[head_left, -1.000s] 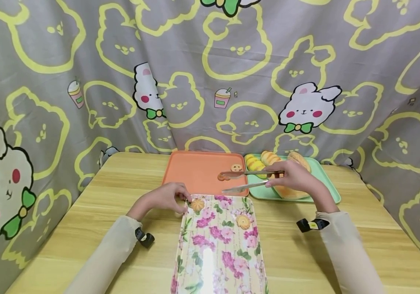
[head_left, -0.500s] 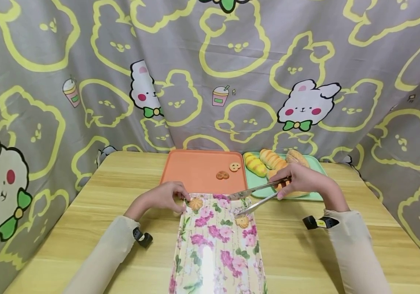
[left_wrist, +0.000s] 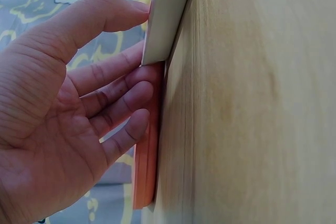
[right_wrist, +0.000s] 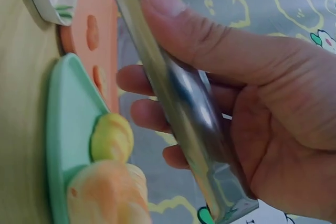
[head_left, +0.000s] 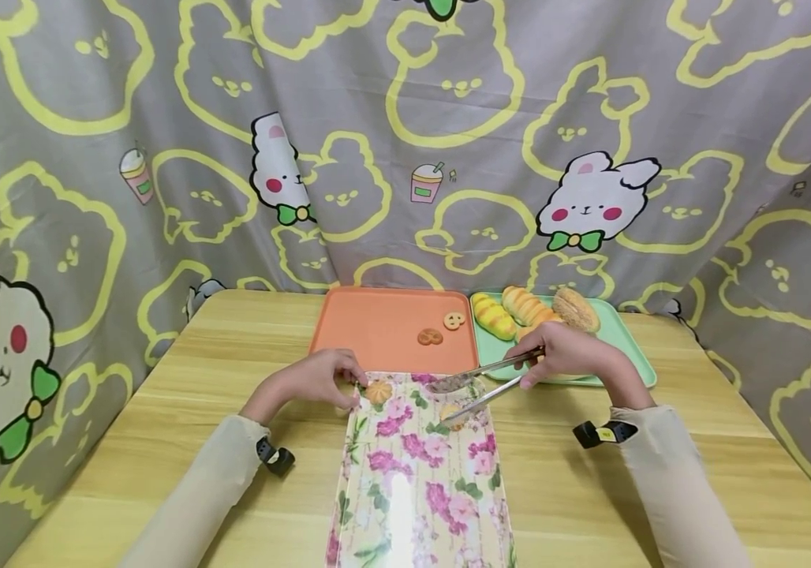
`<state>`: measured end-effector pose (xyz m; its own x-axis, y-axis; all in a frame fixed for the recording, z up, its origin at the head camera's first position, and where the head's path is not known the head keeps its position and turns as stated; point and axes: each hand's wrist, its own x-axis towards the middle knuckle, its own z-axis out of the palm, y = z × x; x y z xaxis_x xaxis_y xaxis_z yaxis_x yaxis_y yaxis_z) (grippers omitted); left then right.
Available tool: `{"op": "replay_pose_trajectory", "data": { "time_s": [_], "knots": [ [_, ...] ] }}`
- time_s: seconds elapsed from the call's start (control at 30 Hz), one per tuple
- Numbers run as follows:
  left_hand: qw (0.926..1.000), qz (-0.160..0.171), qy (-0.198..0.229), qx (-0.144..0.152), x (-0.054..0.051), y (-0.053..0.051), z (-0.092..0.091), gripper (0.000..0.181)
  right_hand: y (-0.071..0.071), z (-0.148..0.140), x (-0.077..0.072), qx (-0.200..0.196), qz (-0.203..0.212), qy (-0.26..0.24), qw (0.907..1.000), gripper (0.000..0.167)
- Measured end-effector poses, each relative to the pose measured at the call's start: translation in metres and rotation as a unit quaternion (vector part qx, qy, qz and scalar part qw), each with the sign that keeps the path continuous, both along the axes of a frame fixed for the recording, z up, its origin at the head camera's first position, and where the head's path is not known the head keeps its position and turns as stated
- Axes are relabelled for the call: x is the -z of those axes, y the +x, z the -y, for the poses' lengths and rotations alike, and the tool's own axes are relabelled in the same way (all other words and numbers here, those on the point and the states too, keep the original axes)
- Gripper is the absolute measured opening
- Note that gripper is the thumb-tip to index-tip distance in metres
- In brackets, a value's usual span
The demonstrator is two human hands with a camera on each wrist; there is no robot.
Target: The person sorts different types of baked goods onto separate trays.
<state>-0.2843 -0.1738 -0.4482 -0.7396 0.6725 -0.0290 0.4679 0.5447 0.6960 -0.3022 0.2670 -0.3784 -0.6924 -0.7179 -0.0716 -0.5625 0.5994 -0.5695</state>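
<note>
My right hand (head_left: 569,351) grips metal tongs (head_left: 494,365), their arms apart and reaching over the floral tray (head_left: 412,489). One tong arm crosses a round cookie (head_left: 450,413) near the tray's far right corner and hides part of it; I cannot tell whether they touch. A swirled cookie (head_left: 379,392) lies at the far left corner. My left hand (head_left: 316,380) holds that corner, with the thumb against the tray's side wall (left_wrist: 170,14) and the fingers bent at its end. In the right wrist view, my thumb and fingers wrap the tongs' handle (right_wrist: 184,93).
Behind the floral tray stands an orange tray (head_left: 370,323) with a pretzel-shaped cookie (head_left: 430,337) and a button-like cookie (head_left: 454,320). To its right, a mint green tray (head_left: 622,339) carries several breads (head_left: 494,315). A patterned curtain (head_left: 370,102) hangs behind the wooden table (head_left: 185,410).
The tongs have moved from above the orange tray toward me, over the floral tray's right cookie. That cookie now shows slightly farther left. The left hand keeps its place at the corner.
</note>
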Motion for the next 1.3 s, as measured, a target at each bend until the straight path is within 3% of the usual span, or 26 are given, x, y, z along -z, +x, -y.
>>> {"op": "replay_pose_trajectory", "data": {
  "time_s": [0.67, 1.07, 1.3],
  "knots": [
    [1.0, -0.001, 0.0, -0.004, -0.001, 0.001, 0.001, 0.022, -0.005, 0.014, 0.011, -0.001, 0.005, -0.01, 0.9999, 0.034],
    [1.0, -0.002, 0.004, -0.002, -0.003, 0.002, 0.0, 0.021, 0.001, 0.023, 0.009, 0.007, -0.039, -0.003, 0.9992, 0.034],
    [1.0, 0.0, 0.006, -0.002, -0.004, 0.003, 0.0, 0.022, 0.005, 0.024, 0.004, 0.046, -0.077, -0.003, 0.996, 0.032]
  ]
}}
